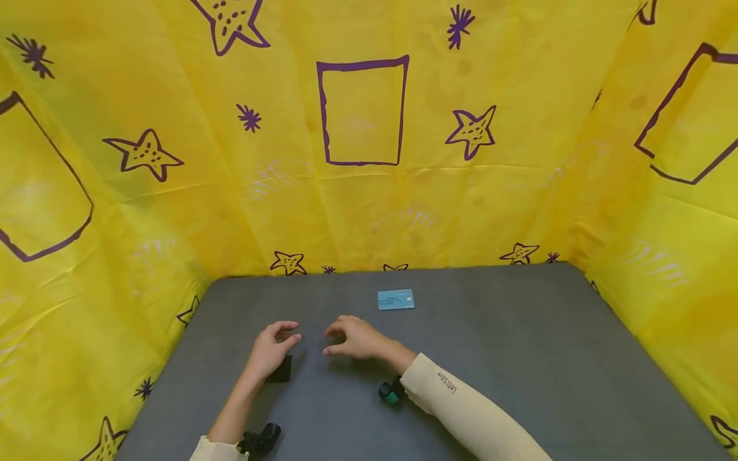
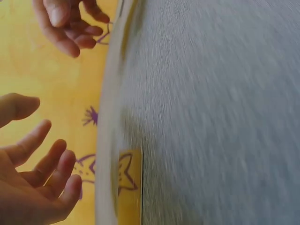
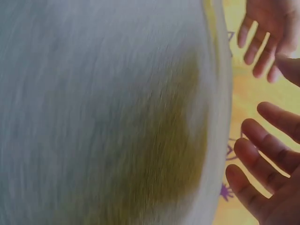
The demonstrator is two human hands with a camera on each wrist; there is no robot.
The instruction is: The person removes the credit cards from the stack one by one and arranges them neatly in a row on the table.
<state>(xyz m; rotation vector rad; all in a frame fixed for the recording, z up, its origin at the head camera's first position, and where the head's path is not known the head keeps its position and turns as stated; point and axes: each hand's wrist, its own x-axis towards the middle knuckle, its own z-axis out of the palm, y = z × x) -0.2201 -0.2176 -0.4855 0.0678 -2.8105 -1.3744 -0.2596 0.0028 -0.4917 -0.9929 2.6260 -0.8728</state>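
My left hand [image 1: 270,349] hovers over the left part of the table, its fingers loosely bent with nothing between them. Partly hidden under it lies a small flat black piece [image 1: 281,371]. In the left wrist view that glossy piece [image 2: 130,197] mirrors the star-patterned cloth. A short gap away, my right hand [image 1: 356,338] faces the left one, fingers relaxed and holding nothing. Both hands also show above the table in the right wrist view, the right hand [image 3: 276,173] nearer and the left hand [image 3: 272,33] beyond. Behind the right hand rests a blue card [image 1: 396,299] marked VIP.
A dark grey table [image 1: 490,333] spreads beneath both hands. Yellow cloth [image 1: 369,211] with purple stars and frames hangs along its back and both sides. Each wrist carries a small black camera, such as the left camera [image 1: 262,438] near the sleeve.
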